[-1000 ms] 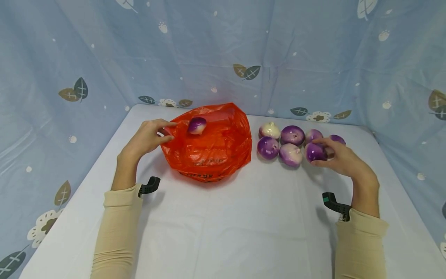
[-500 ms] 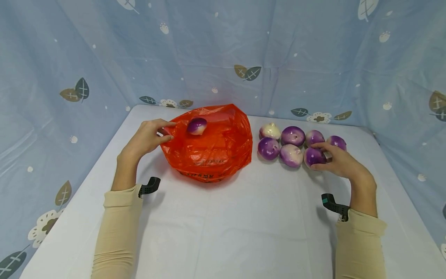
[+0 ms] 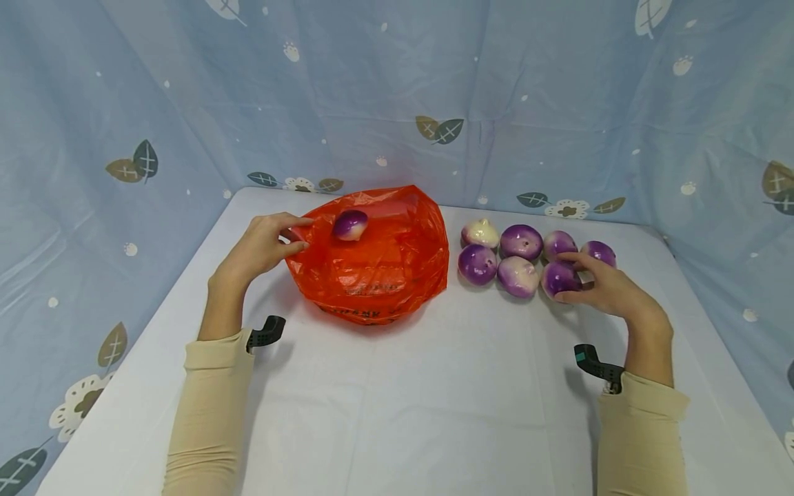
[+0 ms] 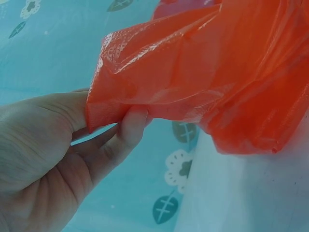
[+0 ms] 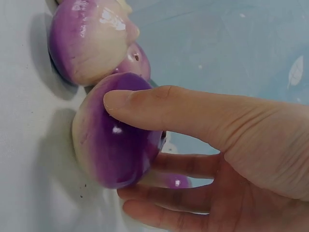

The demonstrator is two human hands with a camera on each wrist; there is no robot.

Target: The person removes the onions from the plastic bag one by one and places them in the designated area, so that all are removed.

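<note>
My left hand (image 3: 260,244) pinches the left side of the rim of a red plastic bag (image 3: 372,275), thumb and fingers on the thin film. The bag gapes toward the camera, and a purple-and-white turnip (image 3: 350,225) shows at its upper left, inside the rim. Over on the right, my right hand (image 3: 611,289) grips a glossy turnip (image 5: 118,135), thumb across its purple side and fingers around the far side. In the head view this turnip sits at the front right of the group.
Several more turnips stand in two close rows, among them a pale-topped turnip (image 3: 480,234), a purple turnip (image 3: 477,264) and a turnip (image 3: 598,253) behind my right hand. A white cloth covers the table (image 3: 409,406). A patterned blue curtain (image 3: 347,89) hangs behind.
My right hand and its turnip have come slightly down toward the front of the row, uncovering more of the turnips behind. The left hand and bag have hardly moved.
</note>
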